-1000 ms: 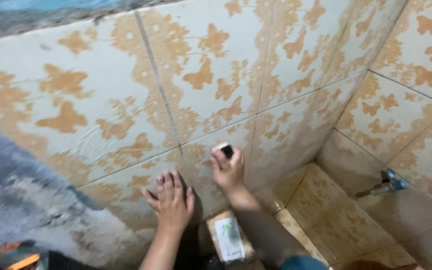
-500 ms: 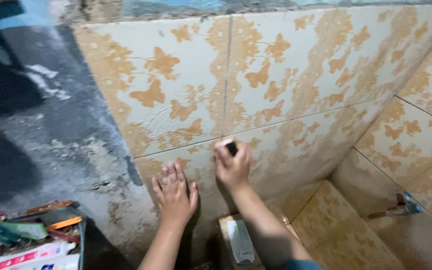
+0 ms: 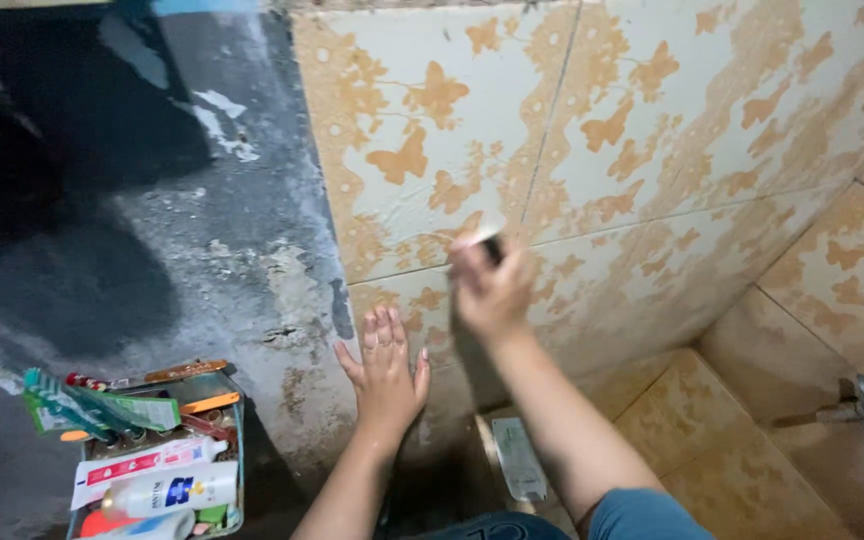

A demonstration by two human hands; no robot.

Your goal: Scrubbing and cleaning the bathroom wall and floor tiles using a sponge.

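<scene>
Curled tight round a small dark tool [image 3: 490,248], right hand [image 3: 490,290] pressing its pale tip to the joint between butterfly-patterned wall tiles [image 3: 652,140], apparently working the seam. Spread flat, holding nothing, left hand [image 3: 386,372] braced on the lower tile for steadiness. Beside, left: toiletry basket [image 3: 157,470] against bare grey wall [image 3: 152,250].

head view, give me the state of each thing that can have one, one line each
left hand: open, flat against the tiled wall
right hand: closed on a small dark tool, blurred, at the tile joint
basket: full of toiletries
tap: no water seen running
</scene>
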